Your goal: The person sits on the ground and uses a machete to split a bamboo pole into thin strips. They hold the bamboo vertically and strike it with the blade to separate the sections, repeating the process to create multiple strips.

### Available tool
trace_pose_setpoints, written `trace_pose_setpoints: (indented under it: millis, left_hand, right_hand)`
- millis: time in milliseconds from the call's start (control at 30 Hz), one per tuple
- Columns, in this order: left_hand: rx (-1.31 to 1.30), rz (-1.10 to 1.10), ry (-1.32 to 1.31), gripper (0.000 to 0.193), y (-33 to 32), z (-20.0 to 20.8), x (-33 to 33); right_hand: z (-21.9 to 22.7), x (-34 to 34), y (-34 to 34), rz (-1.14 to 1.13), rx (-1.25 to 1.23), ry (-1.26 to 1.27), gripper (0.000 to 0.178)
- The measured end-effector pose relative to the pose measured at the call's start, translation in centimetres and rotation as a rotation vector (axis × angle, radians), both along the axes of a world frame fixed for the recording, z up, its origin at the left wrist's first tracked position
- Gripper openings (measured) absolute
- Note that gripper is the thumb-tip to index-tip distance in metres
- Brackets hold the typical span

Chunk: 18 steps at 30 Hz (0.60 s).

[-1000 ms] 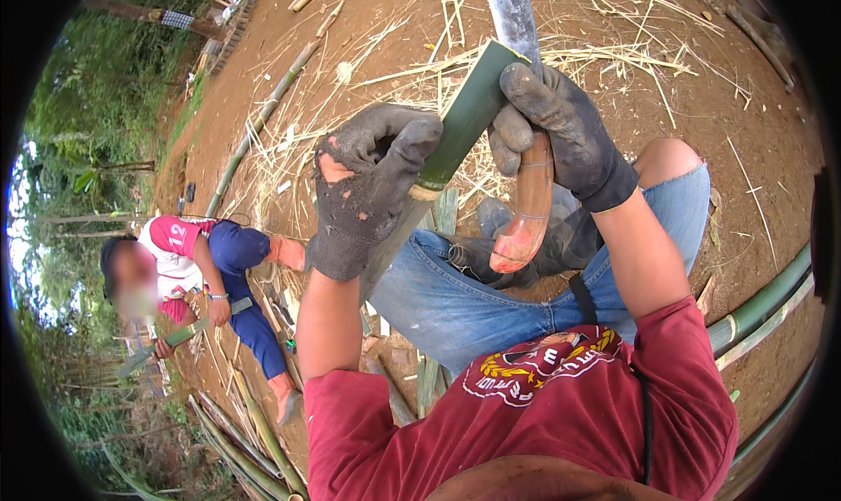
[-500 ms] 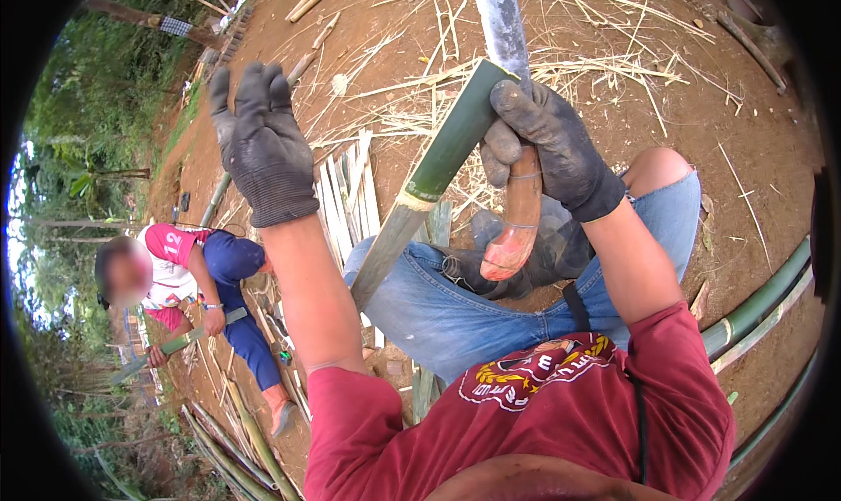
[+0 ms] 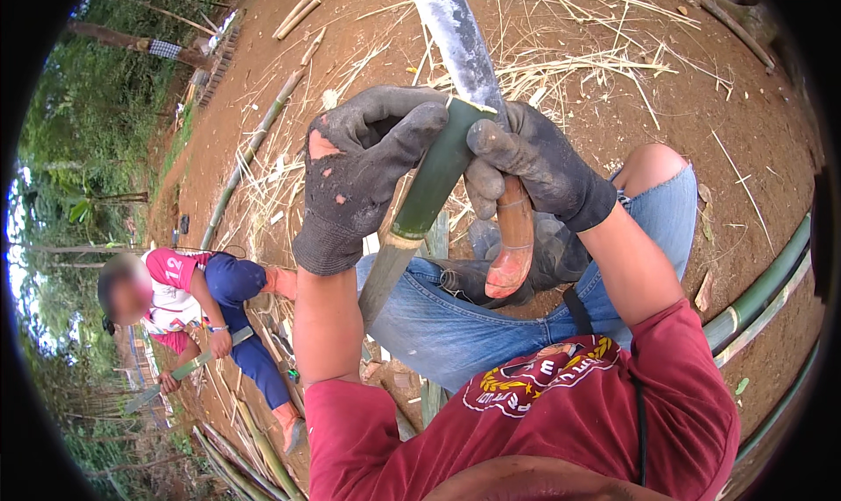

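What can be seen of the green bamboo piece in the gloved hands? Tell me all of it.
The bamboo piece is a round green stalk section, glossy, with a pale cut top end and a lighter node ring lower down, below which it turns tan. It stands tilted, top leaning right, over the person's jeans-clad lap. The left hand, in a worn dark glove, wraps its upper part; the right hand grips a long blade whose edge meets the cut end. Its lower end is hidden behind the left forearm.

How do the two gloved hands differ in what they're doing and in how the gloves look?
The left hand grips the green bamboo stalk; the right hand holds the wooden handle of a long blade set in the stalk's top. The left glove shows worn pink patches; the right glove looks whole. Both gloves are dark and sit side by side.
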State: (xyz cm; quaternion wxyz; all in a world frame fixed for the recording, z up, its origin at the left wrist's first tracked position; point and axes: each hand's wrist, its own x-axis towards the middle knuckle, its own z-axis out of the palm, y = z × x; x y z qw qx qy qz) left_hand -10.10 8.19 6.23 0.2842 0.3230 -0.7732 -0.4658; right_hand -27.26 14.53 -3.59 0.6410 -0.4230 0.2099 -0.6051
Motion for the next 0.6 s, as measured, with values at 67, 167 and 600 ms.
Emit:
trace_pose_setpoints:
  millis: [67,167,600]
  left_hand:
    - [0.007,-0.017,0.042,0.025,0.0,0.1,-0.2]
    - [-0.168,0.06,0.062,0.023,0.2,-0.6,-1.0]
    - [0.307,-0.145,0.103,0.067,-2.0,-3.9,4.4]
  right_hand:
    - [-0.2,0.0,0.0,0.005,-0.007,0.007,0.039]
    - [-0.4,0.0,-0.3,0.008,-0.002,0.025,0.037]
    - [0.9,0.3,0.2,-0.053,0.071,0.182,0.037]
